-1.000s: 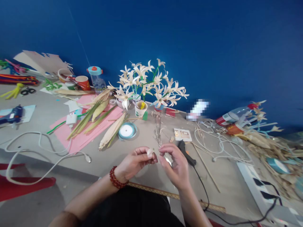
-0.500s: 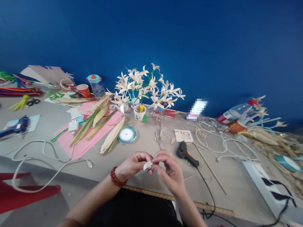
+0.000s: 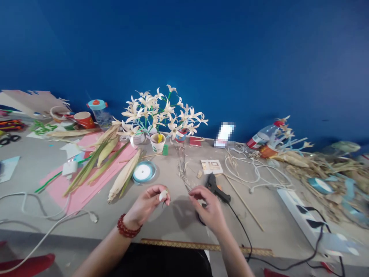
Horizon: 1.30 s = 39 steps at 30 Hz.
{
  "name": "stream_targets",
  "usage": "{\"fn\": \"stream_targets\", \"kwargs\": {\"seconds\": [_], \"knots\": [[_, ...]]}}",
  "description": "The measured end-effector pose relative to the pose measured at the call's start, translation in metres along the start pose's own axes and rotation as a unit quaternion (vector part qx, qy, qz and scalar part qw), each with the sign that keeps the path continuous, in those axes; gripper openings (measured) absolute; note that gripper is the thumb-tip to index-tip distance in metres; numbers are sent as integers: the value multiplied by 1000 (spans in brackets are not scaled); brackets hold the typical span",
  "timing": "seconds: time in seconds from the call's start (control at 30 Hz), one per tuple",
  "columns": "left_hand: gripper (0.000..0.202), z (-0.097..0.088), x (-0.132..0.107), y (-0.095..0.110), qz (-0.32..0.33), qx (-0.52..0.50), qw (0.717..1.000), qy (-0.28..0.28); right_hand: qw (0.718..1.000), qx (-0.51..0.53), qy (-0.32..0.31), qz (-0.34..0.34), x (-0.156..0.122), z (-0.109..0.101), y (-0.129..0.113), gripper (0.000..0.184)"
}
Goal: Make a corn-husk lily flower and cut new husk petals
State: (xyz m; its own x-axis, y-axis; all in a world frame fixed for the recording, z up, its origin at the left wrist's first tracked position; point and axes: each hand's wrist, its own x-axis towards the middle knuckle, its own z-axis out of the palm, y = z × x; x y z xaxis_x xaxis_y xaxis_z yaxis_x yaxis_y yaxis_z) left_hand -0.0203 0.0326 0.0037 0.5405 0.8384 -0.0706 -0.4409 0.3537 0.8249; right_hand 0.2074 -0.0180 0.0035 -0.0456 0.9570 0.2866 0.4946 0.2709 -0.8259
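My left hand, with a red bead bracelet at the wrist, pinches a small pale petal-like piece between thumb and fingers. My right hand hovers a little to the right with its fingers curled; what it holds, if anything, is hidden. Just beyond the right hand lies a black glue gun on the grey table. Thin dry stalks lie between the hands and a bunch of cream handmade flowers standing in small cups.
Corn husks lie on pink paper. Nearby are a teal ribbon spool, white cables, a power strip, a wooden ruler at the table's front edge, a husk pile at right, and a red cup.
My hands have come apart: the left keeps the petal piece, the right has drawn away to the right. The view has swung rightward.
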Motion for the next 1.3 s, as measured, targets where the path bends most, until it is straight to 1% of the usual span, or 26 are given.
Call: {"fn": "stream_targets", "kwargs": {"seconds": [0.07, 0.17, 0.27, 0.3, 0.37, 0.43, 0.5, 0.53, 0.63, 0.77, 0.9, 1.1, 1.17, 1.2, 1.27, 1.3], "knots": [[23, -4, 2, 0, -5, -22, 1000, 8, 996, -82, 19, 25, -1, -23, 14, 13], [21, -8, 5, -4, -13, -48, 999, 8, 981, -178, 62, 52, -4, -56, 32, 17], [23, -11, 7, -9, -24, -53, 998, 1, 955, -265, 108, 77, -11, -78, 47, 21], [24, -11, 8, -11, -29, -54, 998, -1, 946, -293, 109, 88, -14, -82, 52, 21], [25, -11, 10, -14, -40, -61, 997, -3, 933, -332, 88, 106, -19, -87, 63, 23], [26, -10, 11, -15, -47, -72, 996, -3, 933, -339, 51, 106, -22, -87, 74, 32], [26, -10, 13, -16, -50, -77, 996, -3, 940, -326, 18, 100, -21, -87, 83, 40], [26, -10, 13, -17, -50, -76, 996, -3, 943, -319, 3, 95, -20, -88, 87, 41], [26, -11, 14, -18, -52, -72, 996, 1, 949, -305, -30, 74, -14, -90, 92, 35], [25, -11, 15, -18, -66, -64, 996, 11, 950, -301, -60, 49, -9, -93, 91, 27], [25, -10, 16, -19, -75, -57, 995, 16, 951, -301, -62, 43, -8, -94, 87, 26], [22, -11, 15, -22, -79, -55, 995, 18, 972, -222, -51, 55, -12, -92, 84, 26], [21, -11, 15, -23, -77, -54, 995, 15, 981, -178, -32, 66, -14, -91, 85, 28], [21, -11, 15, -23, -77, -53, 996, 14, 987, -138, -18, 80, -16, -91, 86, 30], [21, -12, 14, -24, -78, -48, 996, 13, 992, -14, 11, 125, -17, -89, 88, 32], [21, -12, 14, -24, -79, -45, 996, 12, 985, 76, 29, 153, -18, -89, 88, 32]]}}
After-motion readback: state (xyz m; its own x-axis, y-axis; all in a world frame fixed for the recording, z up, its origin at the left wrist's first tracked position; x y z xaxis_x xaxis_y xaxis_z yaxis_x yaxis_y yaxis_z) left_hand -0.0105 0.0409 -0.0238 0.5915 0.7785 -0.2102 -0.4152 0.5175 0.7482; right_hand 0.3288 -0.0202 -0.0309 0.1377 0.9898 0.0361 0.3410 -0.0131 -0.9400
